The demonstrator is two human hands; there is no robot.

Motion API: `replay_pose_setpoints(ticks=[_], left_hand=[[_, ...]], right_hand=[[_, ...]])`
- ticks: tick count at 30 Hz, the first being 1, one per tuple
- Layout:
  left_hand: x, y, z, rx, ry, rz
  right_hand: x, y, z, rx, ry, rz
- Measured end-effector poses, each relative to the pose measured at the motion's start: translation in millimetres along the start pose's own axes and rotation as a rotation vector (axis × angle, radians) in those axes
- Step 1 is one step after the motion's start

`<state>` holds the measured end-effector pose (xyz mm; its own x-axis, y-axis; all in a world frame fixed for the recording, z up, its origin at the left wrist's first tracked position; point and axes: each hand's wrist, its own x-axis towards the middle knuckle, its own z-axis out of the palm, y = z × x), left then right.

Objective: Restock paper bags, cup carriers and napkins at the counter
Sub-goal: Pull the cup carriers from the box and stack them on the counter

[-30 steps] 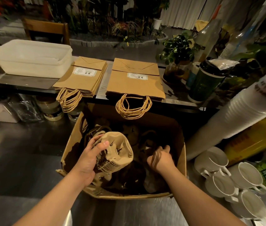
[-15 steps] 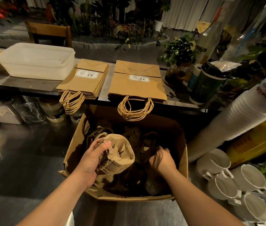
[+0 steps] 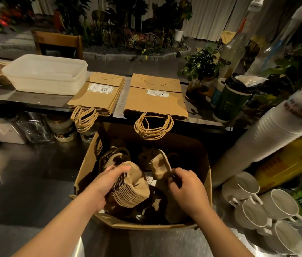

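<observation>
Inside the cardboard box [image 3: 206, 182], the left hand [image 3: 105, 184] is gripping a nested stack of cup carriers [image 3: 131, 186] by its edge, while the right hand [image 3: 187, 184] is pinching a single loose carrier [image 3: 159, 166]. They are looking light and easily crushed, so taking the stack across its thicker folded side seems best. Beyond, two piles of paper bags [image 3: 155, 97] are lying flat on the counter [image 3: 26, 101].

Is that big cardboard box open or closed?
Open. The cardboard box has no lid over it, and both hands reach inside among brown cup carriers.
</observation>
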<state>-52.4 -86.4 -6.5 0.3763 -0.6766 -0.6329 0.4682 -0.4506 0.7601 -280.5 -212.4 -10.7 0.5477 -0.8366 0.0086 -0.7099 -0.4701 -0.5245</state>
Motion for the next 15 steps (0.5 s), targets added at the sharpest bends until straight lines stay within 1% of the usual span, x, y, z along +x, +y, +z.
replay_pose_setpoints(ticks=[4,7,11,15], left_hand=[[-5,3,-1,-0.029,-0.055,-0.119],[-8,3,-4,-0.043,-0.094,-0.170],[-12,6,-3,-0.075,-0.119,-0.200],[-20,10,-3,-0.111,-0.206,-0.239]], right_hand=[[-7,3,-2,-0.054,0.162,-0.297],[-9,8,1,-0.097,0.302,-0.492],[-7,6,1,-0.097,0.395,-0.665],[-3,2,0,-0.073,0.399,-0.727]])
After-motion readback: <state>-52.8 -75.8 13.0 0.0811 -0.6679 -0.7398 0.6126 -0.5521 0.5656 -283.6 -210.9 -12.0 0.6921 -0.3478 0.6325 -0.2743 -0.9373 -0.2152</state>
